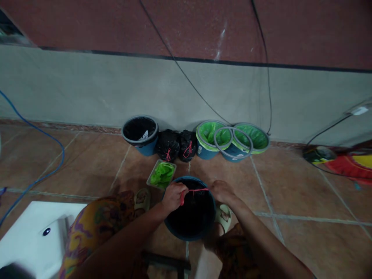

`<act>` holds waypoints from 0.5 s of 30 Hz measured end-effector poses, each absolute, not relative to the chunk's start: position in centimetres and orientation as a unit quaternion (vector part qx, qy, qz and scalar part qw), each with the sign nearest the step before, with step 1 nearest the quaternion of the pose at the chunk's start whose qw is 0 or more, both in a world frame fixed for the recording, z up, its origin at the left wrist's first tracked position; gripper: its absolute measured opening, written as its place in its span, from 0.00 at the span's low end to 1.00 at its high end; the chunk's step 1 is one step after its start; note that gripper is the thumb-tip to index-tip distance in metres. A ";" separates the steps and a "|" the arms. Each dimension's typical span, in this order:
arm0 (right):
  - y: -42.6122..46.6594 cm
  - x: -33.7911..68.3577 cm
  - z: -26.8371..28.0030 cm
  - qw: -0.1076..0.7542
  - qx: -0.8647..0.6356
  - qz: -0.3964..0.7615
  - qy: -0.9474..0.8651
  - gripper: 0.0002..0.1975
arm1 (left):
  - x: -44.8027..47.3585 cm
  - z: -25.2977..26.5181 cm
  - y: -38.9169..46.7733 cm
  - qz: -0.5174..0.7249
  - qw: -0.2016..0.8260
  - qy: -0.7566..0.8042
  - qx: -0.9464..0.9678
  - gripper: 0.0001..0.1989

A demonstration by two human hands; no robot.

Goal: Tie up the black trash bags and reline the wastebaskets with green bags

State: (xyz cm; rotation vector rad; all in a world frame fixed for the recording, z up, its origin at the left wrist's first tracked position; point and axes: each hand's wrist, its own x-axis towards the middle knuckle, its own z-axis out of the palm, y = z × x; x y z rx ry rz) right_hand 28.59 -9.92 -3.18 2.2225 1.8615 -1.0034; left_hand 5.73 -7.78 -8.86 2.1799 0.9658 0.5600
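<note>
Head view: both hands are working over a blue bin (173,228) lined with a black bag (190,215), sitting on the tiled floor (290,186) right in front of the person, between their sandalled feet. The left hand (173,197) is closing in a fist on one end of a red drawstring (197,190); the right hand (222,191) is pinching the other end, fingers together. The string is stretching taut and level between the two hands, just above the far rim of the bin. A loop of the string is hanging down from the left fist.

Just beyond the bin, to the left, a clear tray of green bags (162,174) is lying on the floor, touching or nearly touching the bin rim, cannot tell which. Behind it two tied black bags (176,145) with red ties are leaning side by side against the grey wall (87,89). Left of them a black-lined bin (140,134) with a grey ring is standing upright. Right of them three green-lined bins (232,140) are clustering together, rims overlapping. Cables are running down the wall; a blue cable (43,139) is curving across the floor at left. A white object (31,232) is sitting at bottom left beside the person's patterned knee.
</note>
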 end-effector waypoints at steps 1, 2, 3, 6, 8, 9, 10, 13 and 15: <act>-10.0 28.6 -3.2 0.061 0.733 -0.323 0.595 0.12 | 5.5 -9.0 -7.9 0.210 0.345 0.378 0.833 0.14; -10.0 28.6 -3.1 0.083 0.742 -0.317 0.585 0.12 | 5.3 -9.1 -8.0 0.207 0.351 0.386 0.827 0.13; -10.1 28.6 -3.0 0.096 0.747 -0.311 0.579 0.12 | 5.3 -9.1 -8.0 0.203 0.357 0.394 0.822 0.11; -10.1 28.4 -2.5 0.074 0.731 -0.313 0.602 0.15 | 5.7 -8.7 -7.7 0.199 0.389 0.427 0.792 0.11; -10.0 28.2 -2.2 0.048 0.720 -0.312 0.618 0.18 | 6.3 -8.3 -7.4 0.208 0.438 0.461 0.743 0.13; -10.0 28.1 -2.1 0.039 0.714 -0.311 0.626 0.19 | 6.7 -8.2 -7.3 0.217 0.479 0.477 0.704 0.13; -9.9 28.0 -2.0 0.034 0.709 -0.309 0.633 0.20 | 7.0 -8.1 -7.3 0.226 0.526 0.491 0.657 0.11; -9.9 27.9 -2.2 0.035 0.701 -0.307 0.643 0.21 | 7.8 -8.0 -7.4 0.233 0.663 0.500 0.506 0.10; -9.9 27.9 -2.5 0.020 0.697 -0.311 0.646 0.21 | 7.9 -8.0 -7.6 0.231 0.710 0.493 0.446 0.14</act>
